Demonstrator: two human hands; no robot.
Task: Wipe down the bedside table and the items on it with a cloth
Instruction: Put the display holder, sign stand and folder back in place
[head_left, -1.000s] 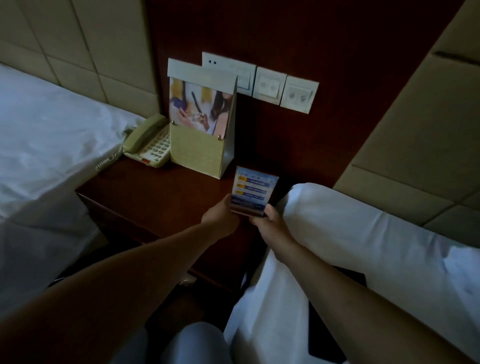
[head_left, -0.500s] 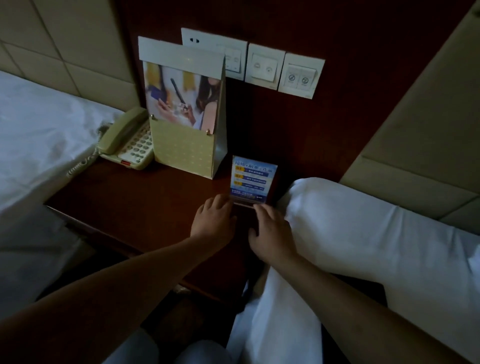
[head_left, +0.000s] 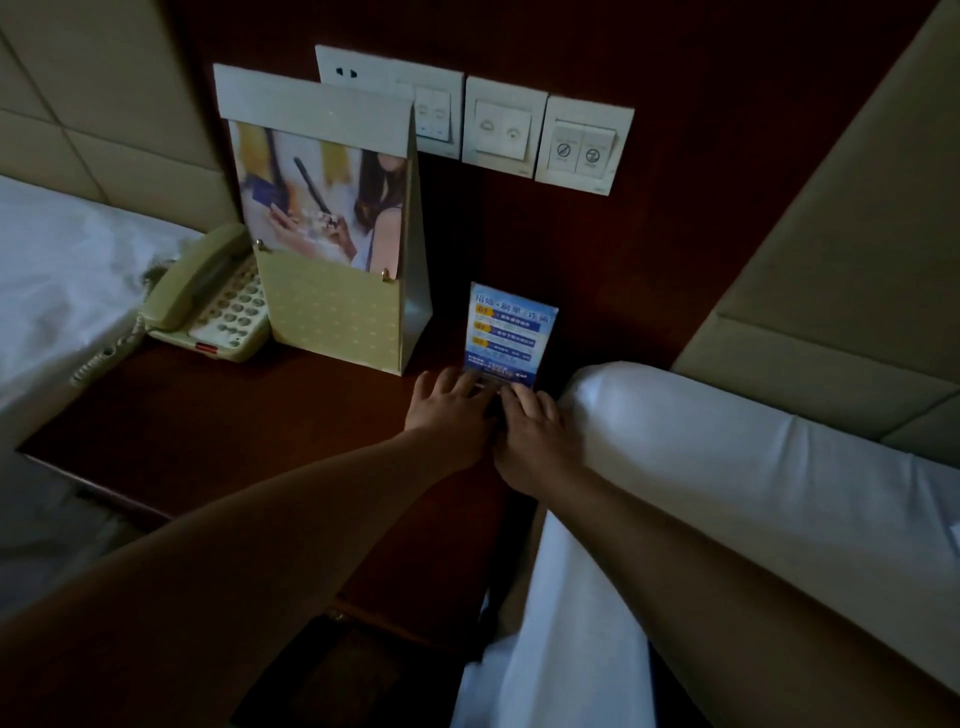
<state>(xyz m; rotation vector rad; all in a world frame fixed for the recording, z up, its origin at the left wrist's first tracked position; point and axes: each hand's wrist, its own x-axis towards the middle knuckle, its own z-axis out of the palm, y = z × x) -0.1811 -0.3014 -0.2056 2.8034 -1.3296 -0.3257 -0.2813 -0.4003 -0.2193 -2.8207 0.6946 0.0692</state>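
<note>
A small blue sign card (head_left: 511, 327) stands upright at the back right of the dark wood bedside table (head_left: 234, 415). My left hand (head_left: 449, 410) and my right hand (head_left: 530, 431) lie side by side in front of it. Their fingers are stretched out and touch the card's base. No cloth shows in either hand. A beige telephone (head_left: 208, 301) sits at the back left. Beside it stands a tall beige magazine holder (head_left: 332, 312) with a glossy magazine inside.
White bedding (head_left: 727, 467) presses against the table's right side, close to my right hand. Another white bed (head_left: 52, 286) borders the left. Wall switch panels (head_left: 506, 127) sit on the dark panel behind the table. Bare wood lies in front of the telephone.
A second ago both hands held the sign card lifted off the table. It now stands on the table near the back, and my fingers have flattened out at its base. The camera moved closer.
</note>
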